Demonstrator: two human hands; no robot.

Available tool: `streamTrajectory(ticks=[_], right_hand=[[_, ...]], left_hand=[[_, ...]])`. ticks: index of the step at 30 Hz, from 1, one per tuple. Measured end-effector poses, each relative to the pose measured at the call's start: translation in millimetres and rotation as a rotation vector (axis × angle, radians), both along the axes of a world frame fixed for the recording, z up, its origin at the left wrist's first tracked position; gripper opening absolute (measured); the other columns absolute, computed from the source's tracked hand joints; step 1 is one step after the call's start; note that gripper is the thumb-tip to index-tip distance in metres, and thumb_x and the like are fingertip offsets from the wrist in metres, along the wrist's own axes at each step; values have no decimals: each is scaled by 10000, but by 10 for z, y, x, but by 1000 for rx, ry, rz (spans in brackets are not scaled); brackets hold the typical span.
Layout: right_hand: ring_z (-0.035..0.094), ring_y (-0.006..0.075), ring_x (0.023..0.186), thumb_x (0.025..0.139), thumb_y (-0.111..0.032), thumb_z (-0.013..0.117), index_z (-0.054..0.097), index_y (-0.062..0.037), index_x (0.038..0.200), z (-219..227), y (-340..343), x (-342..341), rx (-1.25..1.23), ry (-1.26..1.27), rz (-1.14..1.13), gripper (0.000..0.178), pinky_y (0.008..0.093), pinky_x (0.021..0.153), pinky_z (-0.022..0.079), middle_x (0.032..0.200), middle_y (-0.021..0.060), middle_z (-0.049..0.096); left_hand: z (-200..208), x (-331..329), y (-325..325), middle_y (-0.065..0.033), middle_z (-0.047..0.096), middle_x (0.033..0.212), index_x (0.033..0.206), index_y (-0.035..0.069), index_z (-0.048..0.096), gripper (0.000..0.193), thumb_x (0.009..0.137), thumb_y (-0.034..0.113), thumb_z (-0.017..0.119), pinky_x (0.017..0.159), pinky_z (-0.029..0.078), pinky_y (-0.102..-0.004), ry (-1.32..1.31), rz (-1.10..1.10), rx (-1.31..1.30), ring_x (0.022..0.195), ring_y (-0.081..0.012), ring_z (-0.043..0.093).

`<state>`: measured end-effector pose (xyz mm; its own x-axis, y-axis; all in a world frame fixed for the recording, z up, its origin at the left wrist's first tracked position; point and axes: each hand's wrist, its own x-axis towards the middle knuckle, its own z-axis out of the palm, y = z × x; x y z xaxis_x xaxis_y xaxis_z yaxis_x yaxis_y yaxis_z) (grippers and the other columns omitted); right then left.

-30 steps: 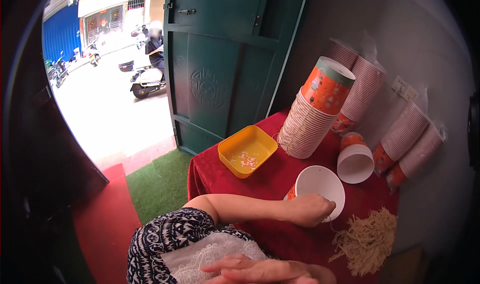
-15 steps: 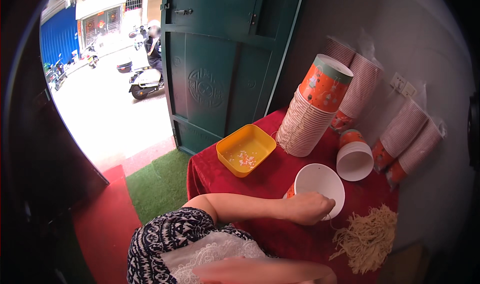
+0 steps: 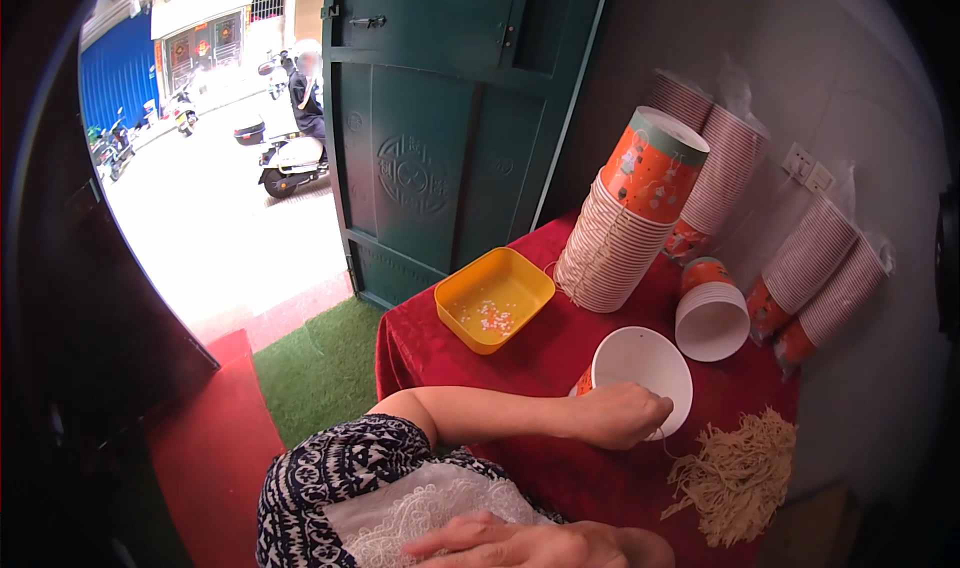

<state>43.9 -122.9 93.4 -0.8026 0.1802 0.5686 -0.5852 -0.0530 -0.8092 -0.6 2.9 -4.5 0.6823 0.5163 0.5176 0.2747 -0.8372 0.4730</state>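
A white paper bucket (image 3: 640,360) with an orange outside lies tipped on the red cloth, its mouth facing me. My left hand (image 3: 628,415) reaches across to its near rim, fingers closed in a pinch on a thin string (image 3: 664,442) there; the fingertips are partly hidden. That string hangs past the rim toward a tangled heap of beige strings (image 3: 738,476) on the right. Close to my lace-fronted top, my right hand (image 3: 520,545) is open, holding nothing visible, fingers stretched to the left and partly cut by the lower edge.
A yellow tray (image 3: 447,313) holds small white and orange bits. Behind the bucket stands a tall stack of buckets (image 3: 612,248), with a short stack (image 3: 712,323) lying beside it. Bagged stacks (image 3: 805,258) lean on the wall. A green door (image 3: 420,138) stands by the table.
My right hand, a blur before, now shows sharply with its fingers spread near my chest. My left hand stays at the bucket's rim.
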Motion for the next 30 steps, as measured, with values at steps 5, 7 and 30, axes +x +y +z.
streamTrajectory(ticks=[5, 7, 30], right_hand=[[600, 390, 1135, 955, -632, 450, 685, 79, 1094, -12, -57, -5, 96, 23, -9, 762, 488, 998, 435, 1160, 252, 667], [521, 445, 1211, 927, -717, 318, 634, 89, 1187, -234, -52, 128, 129, 3, 17, 904, 550, 1037, 365, 1247, 291, 601], [530, 151, 609, 801, 86, 666, 525, 3, 1031, -1324, 136, 1144, 488, -462, -2001, 282, 257, 520, 447, 1017, 131, 551]], left_hand=[[7, 54, -21, -217, 642, 703, 864, -27, 555, 119, 843, 83, 594, 592, 512, -492, 8, -10, -10, 669, -415, 649], [24, 63, -59, -218, 642, 703, 862, -27, 556, 120, 842, 85, 595, 592, 511, -493, 7, -13, -9, 668, -415, 650], [128, -19, -65, -181, 656, 771, 915, 18, 561, 122, 863, 104, 630, 637, 503, -478, -7, 3, -71, 716, -399, 645]])
